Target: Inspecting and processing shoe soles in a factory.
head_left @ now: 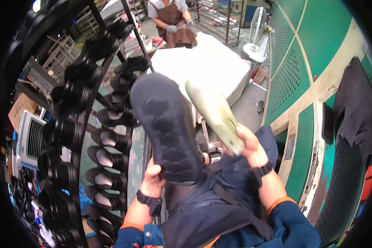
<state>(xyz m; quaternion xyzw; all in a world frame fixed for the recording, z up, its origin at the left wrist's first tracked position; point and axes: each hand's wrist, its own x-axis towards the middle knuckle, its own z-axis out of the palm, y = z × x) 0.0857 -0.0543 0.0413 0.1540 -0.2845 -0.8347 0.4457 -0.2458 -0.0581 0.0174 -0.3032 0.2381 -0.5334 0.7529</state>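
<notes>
Just right of the shoe rack [75, 165], the grip of the left hand [155, 172] clasps the near end of a black shoe [165, 124], sole toward the viewer. Farther right of the rack, the right hand's [249, 144] grip is closed around the near end of a pale green shoe last [215, 111]. Well right of the rack stands a white fan [258, 25].

Dark shoe [167, 128]: sole toward me, hiding most of its upper and part of my left hand [153, 175]. Right of shoe: pale last [214, 111] covers part of my right hand [248, 142]. Beyond shoe: co-worker [169, 16], head cut off by top edge.
</notes>
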